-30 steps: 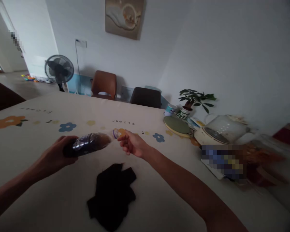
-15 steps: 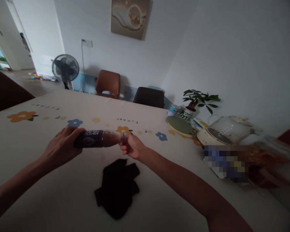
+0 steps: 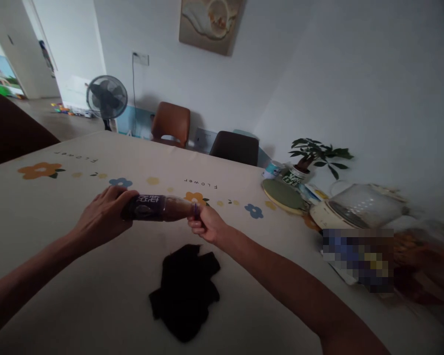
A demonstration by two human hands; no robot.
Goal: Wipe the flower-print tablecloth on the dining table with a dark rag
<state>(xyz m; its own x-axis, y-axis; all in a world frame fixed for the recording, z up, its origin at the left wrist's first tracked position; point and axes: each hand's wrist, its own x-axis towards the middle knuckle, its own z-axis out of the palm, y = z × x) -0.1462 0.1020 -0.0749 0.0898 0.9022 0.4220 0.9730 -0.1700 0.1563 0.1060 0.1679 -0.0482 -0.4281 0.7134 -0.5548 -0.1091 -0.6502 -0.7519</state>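
A drink bottle with a dark printed label lies sideways in the air between my two hands, over the table. Its base end is wrapped by my left hand, thumb along the top. My right hand is closed round the neck and cap end, where a bit of purple shows; the fingers hide most of the cap. Below the bottle, a crumpled black cloth lies on the white flower-patterned tablecloth, apart from both hands.
To the right stand a potted plant, a cup, a round green mat and a clear-lidded pot. Behind the table are a brown chair, a dark chair and a fan.
The whole view has shifted, moving the scene slightly right. Both hands keep their hold on the bottle, which stays sideways.
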